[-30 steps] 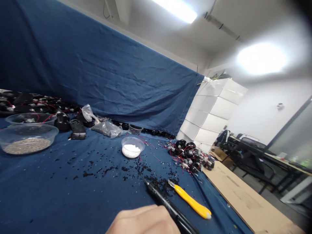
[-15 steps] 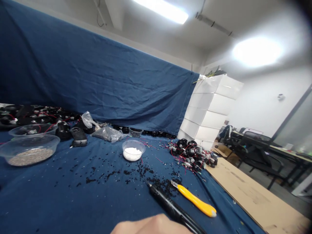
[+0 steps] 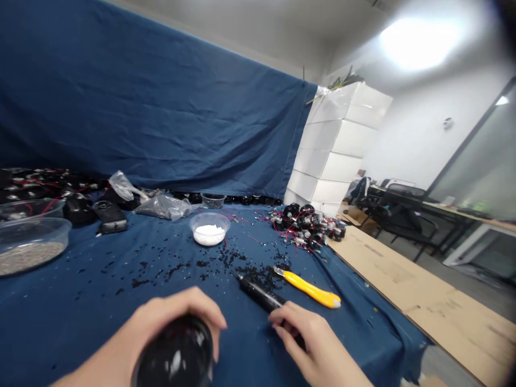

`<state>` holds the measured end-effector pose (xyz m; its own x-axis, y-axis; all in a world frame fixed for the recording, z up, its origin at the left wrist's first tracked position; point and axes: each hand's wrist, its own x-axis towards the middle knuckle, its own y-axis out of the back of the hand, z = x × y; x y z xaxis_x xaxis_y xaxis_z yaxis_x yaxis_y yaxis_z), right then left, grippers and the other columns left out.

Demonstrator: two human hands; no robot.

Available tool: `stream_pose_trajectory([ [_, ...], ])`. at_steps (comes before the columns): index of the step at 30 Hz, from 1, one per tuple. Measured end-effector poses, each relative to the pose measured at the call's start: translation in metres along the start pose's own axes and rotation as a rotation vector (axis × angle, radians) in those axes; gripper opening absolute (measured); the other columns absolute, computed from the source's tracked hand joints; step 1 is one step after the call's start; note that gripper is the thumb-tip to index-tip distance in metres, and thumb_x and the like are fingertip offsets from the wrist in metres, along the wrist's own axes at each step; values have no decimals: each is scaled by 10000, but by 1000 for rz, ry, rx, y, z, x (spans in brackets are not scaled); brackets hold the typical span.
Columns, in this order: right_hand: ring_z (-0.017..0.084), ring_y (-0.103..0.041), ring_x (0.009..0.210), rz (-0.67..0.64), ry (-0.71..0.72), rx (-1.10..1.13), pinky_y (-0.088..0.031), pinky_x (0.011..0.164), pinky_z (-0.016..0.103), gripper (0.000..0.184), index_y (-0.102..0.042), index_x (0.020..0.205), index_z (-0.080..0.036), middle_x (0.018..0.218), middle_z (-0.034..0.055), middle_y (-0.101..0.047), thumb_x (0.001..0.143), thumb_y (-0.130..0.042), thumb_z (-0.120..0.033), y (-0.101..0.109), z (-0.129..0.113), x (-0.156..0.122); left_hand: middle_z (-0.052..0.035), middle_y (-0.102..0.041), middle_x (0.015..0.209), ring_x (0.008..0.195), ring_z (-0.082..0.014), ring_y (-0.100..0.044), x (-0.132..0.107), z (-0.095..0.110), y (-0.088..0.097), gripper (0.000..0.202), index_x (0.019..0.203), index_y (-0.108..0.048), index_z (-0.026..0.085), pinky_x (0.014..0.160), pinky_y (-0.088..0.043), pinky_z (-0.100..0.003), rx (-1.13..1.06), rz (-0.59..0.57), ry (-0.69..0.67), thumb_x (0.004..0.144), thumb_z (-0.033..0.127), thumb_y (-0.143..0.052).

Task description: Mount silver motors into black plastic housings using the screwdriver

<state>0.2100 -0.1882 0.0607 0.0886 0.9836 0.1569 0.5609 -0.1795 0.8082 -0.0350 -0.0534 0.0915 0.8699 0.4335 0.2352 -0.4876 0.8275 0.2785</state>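
My left hand [image 3: 181,306] is wrapped around a glossy black rounded object [image 3: 177,349] at the bottom of the view. Its exact kind does not show, and its lower part is cut off by the frame. My right hand [image 3: 304,336] has its fingers closed around the rear of a black pen-shaped electric screwdriver [image 3: 260,293], which lies on the blue cloth [image 3: 100,328] with its thin tip pointing away and to the left. Just beyond it rests a yellow utility knife [image 3: 312,290], its blade end showing. Small black bits [image 3: 258,274] are scattered around both tools.
A clear bowl of white granules [image 3: 209,230] stands mid-table. Clear bowls [image 3: 60,231] are at left, near a plastic bag [image 3: 161,207]. At right are a pile of black parts with red wires [image 3: 306,226], white boxes [image 3: 330,148] and a cardboard sheet [image 3: 407,279].
The view has tilted down and slightly right. My left hand with the black rounded object has come into sight, and my right hand now shows with its fingers around the screwdriver.
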Motion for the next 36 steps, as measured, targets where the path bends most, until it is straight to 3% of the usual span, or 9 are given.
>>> stream_pose_trajectory([
  [2,142,-623,845,-23,-107,-49,-463,788,255,207,-638,978,-229,938,15,-652,917,-463,-135,3,11,-11,3,-654,875,737,-154,-633,8,-17,12,494,1090,-524,233,689,-516,-228,-74,28,154,619,201,-670],
  [8,135,-644,834,-94,-173,-110,-467,753,211,286,-674,1024,-284,969,1,-655,833,-560,-103,-7,19,-20,-14,-614,884,756,-169,-626,23,-62,26,432,1064,-499,205,707,-493,-276,3,68,189,739,444,-654],
  [14,161,-654,812,-187,-113,-269,-458,715,230,225,-689,883,-252,894,25,-644,882,-504,-123,-19,20,-11,-9,-638,990,911,-198,-620,11,-55,14,485,1109,-513,213,853,-453,-312,191,107,200,675,252,-726],
  [22,192,-669,720,-245,10,-520,-421,611,272,241,-604,753,-217,822,28,-644,909,-454,-112,-29,26,-5,-2,-671,1091,1011,-232,-640,0,-60,4,549,1196,-569,263,939,-462,-319,470,66,140,673,264,-734],
  [27,231,-666,731,-228,20,-563,-451,623,302,217,-589,819,-197,857,76,-639,867,-430,-57,-39,32,-2,-9,-659,1147,1058,-247,-635,-1,-62,6,599,1248,-544,270,968,-464,-332,486,22,148,678,279,-728],
  [30,211,-646,727,-238,29,-506,-473,664,299,192,-560,824,-194,857,78,-625,827,-438,-46,-35,21,4,1,-658,1100,1008,-226,-641,2,-61,9,605,1238,-543,255,936,-470,-313,453,31,141,661,252,-725],
  [32,196,-630,772,-225,46,-438,-471,719,300,163,-538,890,-203,888,70,-617,874,-414,-97,-25,5,15,3,-656,1063,973,-215,-639,4,-61,12,595,1229,-542,247,910,-468,-301,441,67,139,661,247,-717],
  [34,180,-609,843,-202,63,-353,-452,764,293,160,-504,973,-213,932,60,-614,950,-352,-165,-15,-12,36,-1,-654,1053,962,-214,-634,5,-63,16,583,1230,-538,247,901,-464,-299,442,105,147,674,265,-710],
  [36,148,-563,755,-207,79,-268,-431,698,274,197,-476,918,-214,863,28,-597,1002,-299,-229,-9,-24,65,-9,-655,1063,972,-216,-631,5,-64,19,576,1235,-536,249,910,-460,-300,449,123,151,685,280,-704],
])
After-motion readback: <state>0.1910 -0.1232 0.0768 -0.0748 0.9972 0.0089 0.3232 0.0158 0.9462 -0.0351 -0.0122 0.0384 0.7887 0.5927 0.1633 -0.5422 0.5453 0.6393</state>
